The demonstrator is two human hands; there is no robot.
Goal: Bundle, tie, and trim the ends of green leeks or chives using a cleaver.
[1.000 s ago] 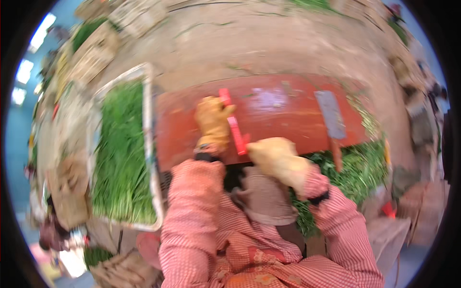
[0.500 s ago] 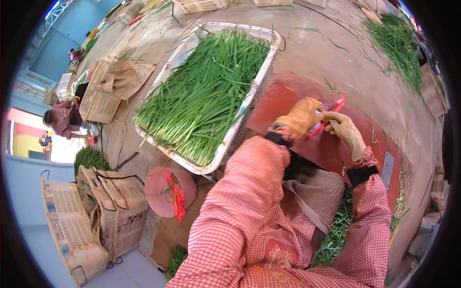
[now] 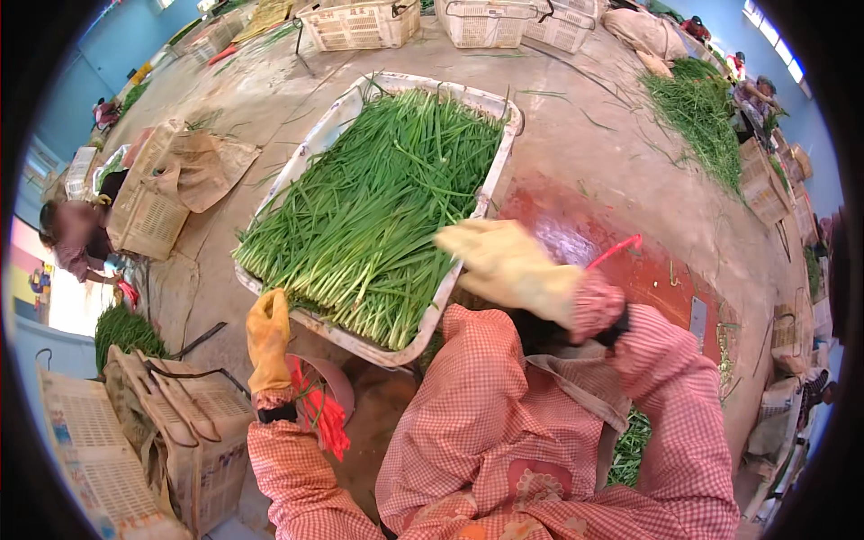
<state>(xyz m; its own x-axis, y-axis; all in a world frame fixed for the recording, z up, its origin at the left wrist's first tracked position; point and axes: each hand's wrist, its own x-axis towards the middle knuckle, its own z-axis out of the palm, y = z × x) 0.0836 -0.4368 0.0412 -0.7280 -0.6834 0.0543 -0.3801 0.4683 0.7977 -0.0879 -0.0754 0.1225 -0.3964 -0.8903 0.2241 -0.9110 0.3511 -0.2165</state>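
A white plastic crate [image 3: 315, 144] in front of me is heaped with long green stalks [image 3: 387, 198], likely garlic chives, their pale ends toward me. My left hand [image 3: 268, 337], in a yellow rubber glove, is closed at the crate's near left corner; its fingertips are partly hidden. Across the crate's right rim reaches my right hand [image 3: 513, 265], gloved and a little blurred. Its fingers are stretched out flat over the edge of the stalks, with nothing seen in them. Beside my left wrist, red strips [image 3: 328, 414] hang over a pink bucket [image 3: 340, 382].
A red board [image 3: 576, 207] lies on the right, with a red strip [image 3: 616, 249] and a phone-like flat thing [image 3: 697, 319] on it. Crates [image 3: 202, 432] stand at left, more crates [image 3: 360, 25] at the back. Loose greens [image 3: 697, 117] lie far right. Another person [image 3: 76, 238] works at left.
Both hands have left the red thing over the board. My left hand has swung to the crate's near left corner, my right hand to its right rim. The view has tilted up.
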